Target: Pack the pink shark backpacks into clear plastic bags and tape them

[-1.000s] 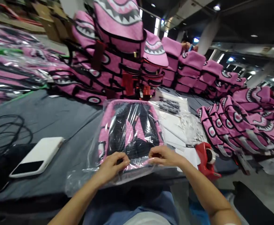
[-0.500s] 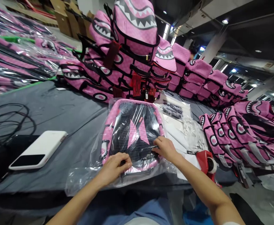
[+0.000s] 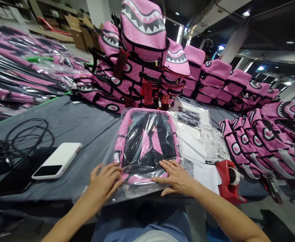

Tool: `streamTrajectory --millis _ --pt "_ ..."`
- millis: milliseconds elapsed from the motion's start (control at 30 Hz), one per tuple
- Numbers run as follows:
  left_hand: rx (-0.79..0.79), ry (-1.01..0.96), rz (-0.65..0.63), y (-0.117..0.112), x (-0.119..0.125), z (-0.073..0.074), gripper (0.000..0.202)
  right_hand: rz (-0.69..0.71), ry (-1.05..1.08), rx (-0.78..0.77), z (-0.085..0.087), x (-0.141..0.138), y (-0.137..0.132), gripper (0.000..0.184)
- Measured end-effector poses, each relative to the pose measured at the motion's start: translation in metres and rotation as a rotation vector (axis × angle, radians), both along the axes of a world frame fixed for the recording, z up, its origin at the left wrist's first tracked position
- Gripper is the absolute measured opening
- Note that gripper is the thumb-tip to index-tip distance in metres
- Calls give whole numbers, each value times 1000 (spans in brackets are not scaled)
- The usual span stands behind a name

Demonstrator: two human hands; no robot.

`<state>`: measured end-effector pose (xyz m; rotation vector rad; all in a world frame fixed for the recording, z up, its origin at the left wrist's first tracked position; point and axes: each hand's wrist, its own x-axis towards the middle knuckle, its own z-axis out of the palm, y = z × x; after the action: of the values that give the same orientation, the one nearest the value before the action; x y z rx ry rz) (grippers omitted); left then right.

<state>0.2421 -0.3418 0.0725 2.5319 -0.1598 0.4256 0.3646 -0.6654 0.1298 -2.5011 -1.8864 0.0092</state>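
Note:
A pink and black backpack [image 3: 151, 144] lies flat in front of me inside a clear plastic bag [image 3: 134, 193], its black padded back and straps facing up. My left hand [image 3: 104, 179] rests on the near left corner of the bag with the fingers stretched out. On the near right part of the backpack lies my right hand [image 3: 175, 178], palm down and fingers spread over the plastic. Neither hand grips anything. The bag's loose near end spreads toward the table edge, partly under my hands.
Stacked pink backpacks [image 3: 142, 53] rise behind. Wrapped ones [image 3: 18, 70] are heaped at left. A white power bank [image 3: 58, 161] and black cables [image 3: 28, 137] lie left. To the right are a red tape dispenser [image 3: 228, 183], papers [image 3: 191, 144] and more pink bags [image 3: 257, 137].
Both hands have gone from curled fingers on the bag to spread, flat fingers. My left hand has shifted left, and my right hand is lower, toward the near edge.

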Motion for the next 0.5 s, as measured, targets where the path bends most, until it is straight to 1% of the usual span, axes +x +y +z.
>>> streamTrajectory --millis 67,100,167,200,233,267,300,333,367,400,433,467,500 --pt "-27 59 42 12 -4 -3 41 -28 -8 67 -5 -4 1 76" --pt "-54 101 50 15 -4 -2 43 -52 -6 127 -6 -8 -2 73" --pt "-100 160 48 18 -1 2 46 -159 8 315 -3 -20 -19 64" --pt "-111 179 36 17 2 5 47 -260 8 437 0 -26 -35 56" --pt "-114 197 18 16 3 7 48 -390 -3 565 4 -33 -57 48" --pt "-116 216 -1 15 5 10 47 -550 -35 688 8 -40 -83 41" --pt "-117 232 -14 14 6 11 45 -730 -90 779 12 -46 -113 35" --pt "-121 242 -15 13 6 13 43 -906 -167 834 15 -52 -145 35" --pt "-125 255 -12 12 7 14 40 -1093 -237 823 17 -57 -178 41" --pt "-128 271 -7 11 7 14 38 -1271 -315 757 18 -61 -209 52" --pt "-130 289 -1 11 8 15 35 -1427 -382 657 16 -65 -238 62" --pt "-130 304 2 10 8 16 33 -1537 -405 567 13 -68 -263 68" --pt "-128 318 2 10 9 17 32 -1605 -386 520 8 -70 -283 68"
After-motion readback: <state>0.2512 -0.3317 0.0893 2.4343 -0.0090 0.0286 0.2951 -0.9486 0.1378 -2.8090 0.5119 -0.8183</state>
